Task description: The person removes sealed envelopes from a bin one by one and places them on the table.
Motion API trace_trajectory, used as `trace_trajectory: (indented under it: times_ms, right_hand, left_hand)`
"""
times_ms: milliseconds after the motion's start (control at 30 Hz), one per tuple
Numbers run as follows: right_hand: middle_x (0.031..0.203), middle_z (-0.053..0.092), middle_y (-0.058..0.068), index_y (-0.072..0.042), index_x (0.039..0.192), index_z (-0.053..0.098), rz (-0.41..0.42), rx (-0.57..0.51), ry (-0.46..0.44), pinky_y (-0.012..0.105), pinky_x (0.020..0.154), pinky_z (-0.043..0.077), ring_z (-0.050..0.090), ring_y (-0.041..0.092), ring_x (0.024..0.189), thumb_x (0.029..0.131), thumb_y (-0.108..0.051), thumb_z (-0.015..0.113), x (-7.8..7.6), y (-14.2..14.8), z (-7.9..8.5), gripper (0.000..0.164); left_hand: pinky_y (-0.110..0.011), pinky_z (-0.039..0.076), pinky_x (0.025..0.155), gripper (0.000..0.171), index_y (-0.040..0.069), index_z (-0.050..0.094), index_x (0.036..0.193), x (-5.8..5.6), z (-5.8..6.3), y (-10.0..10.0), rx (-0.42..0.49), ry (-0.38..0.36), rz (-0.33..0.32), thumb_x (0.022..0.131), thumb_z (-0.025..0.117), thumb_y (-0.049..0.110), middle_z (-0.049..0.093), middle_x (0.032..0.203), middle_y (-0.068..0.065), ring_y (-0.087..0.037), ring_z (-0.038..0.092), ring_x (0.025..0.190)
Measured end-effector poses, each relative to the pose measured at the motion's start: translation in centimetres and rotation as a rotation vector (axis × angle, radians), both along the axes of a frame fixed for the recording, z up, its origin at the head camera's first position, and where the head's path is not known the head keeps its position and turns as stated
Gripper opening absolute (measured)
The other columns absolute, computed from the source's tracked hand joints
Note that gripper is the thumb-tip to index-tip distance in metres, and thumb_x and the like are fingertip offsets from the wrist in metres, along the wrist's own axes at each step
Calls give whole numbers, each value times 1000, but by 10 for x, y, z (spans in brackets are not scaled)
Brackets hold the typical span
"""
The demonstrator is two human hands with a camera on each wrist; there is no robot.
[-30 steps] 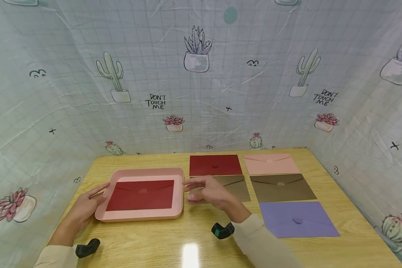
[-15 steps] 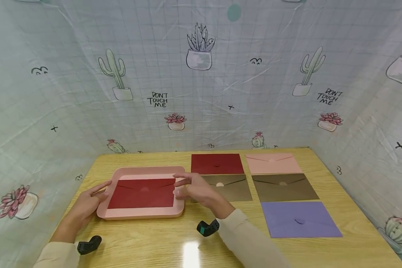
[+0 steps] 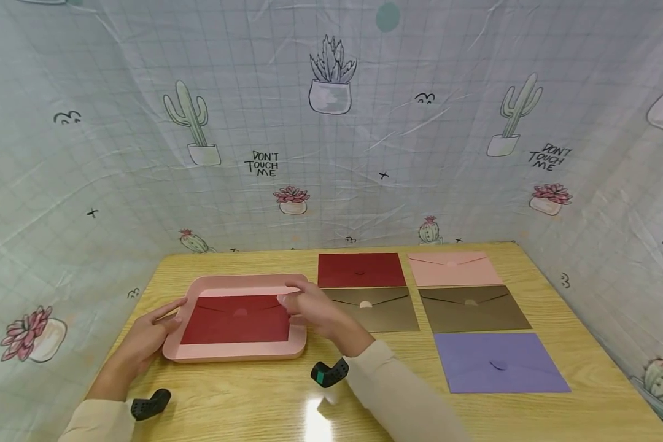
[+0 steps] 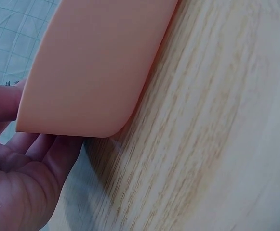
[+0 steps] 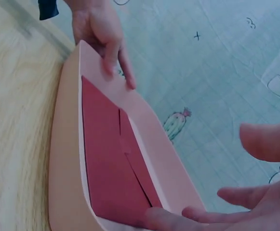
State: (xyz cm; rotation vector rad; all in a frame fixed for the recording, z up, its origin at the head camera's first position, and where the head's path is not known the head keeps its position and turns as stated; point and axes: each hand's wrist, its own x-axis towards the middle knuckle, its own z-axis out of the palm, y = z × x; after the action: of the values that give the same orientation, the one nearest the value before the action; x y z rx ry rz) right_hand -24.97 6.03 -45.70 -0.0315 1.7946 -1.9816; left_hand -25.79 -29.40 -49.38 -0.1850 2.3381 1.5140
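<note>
A pink tray (image 3: 212, 352) with raised walls stands on the left of the table. Inside it lies a dark red envelope (image 3: 234, 328), its flap facing up. My left hand (image 3: 138, 345) grips the tray's left end; in the right wrist view its thumb reaches over the rim. Seen from the left wrist, fingers press against the outside of the tray wall (image 4: 91, 72). Over the tray's right end reaches my right hand (image 3: 316, 312), thumb spread away from the fingers. One of its fingertips is right at the envelope's near end (image 5: 115, 192) in the right wrist view.
Right of the tray lie another dark red envelope (image 3: 361, 276), a gold envelope (image 3: 381, 316), a pink envelope (image 3: 455, 273), a brown-gold envelope (image 3: 475, 316) and a purple envelope (image 3: 500, 371). A cactus-print cloth (image 3: 331, 147) rises behind the table.
My right hand has moved left, from beside the tray to over its right end, its fingertips now at the red envelope. My left hand stays at the tray's left end.
</note>
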Motion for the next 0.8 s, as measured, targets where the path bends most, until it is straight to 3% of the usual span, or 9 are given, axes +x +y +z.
trace_trajectory:
  times_ms: [100,267,400,567,633,800]
  right_hand:
    - [156,44,24,-3,162,29,-40,-42,-57,62,126,31,37,48,150,104,-23,60,-1,-7,1,68]
    - [158,40,30,0,161,27,-113,-117,-106,63,128,24,30,50,153,108,-27,53,-3,-18,-4,65]
    - [161,37,29,-1,161,28,-158,-124,-141,65,126,25,29,52,154,109,-31,51,-4,-21,-5,64]
    - [168,19,35,-2,165,21,-252,-174,-202,66,125,27,24,58,154,108,-30,52,-7,-19,-3,70]
    - [169,13,36,-4,166,18,-259,-177,-201,66,126,26,23,59,154,108,-30,52,-7,-18,-1,71]
    - [168,13,37,-5,166,19,-253,-179,-205,64,127,25,22,58,154,108,-32,51,-8,-17,0,71]
  left_hand:
    - [-32,55,107,60,15,19,168,1,0,0,7,2,0,112,40,21,13,172,-30,-50,27,156]
    - [-41,45,113,60,15,19,168,1,0,1,5,-4,15,112,40,20,13,172,-30,-50,26,156]
    - [-45,39,115,60,15,19,168,2,0,3,-5,-7,20,112,40,21,13,172,-30,-50,26,156]
    - [-46,37,115,60,15,19,168,2,1,4,-7,-3,21,112,39,21,13,172,-29,-50,26,157]
    - [-47,37,115,59,16,19,168,1,0,4,-8,-3,22,112,39,21,13,172,-29,-50,26,157]
    - [-47,39,115,60,16,19,168,1,0,3,-20,-1,23,112,40,21,15,172,-29,-50,27,156]
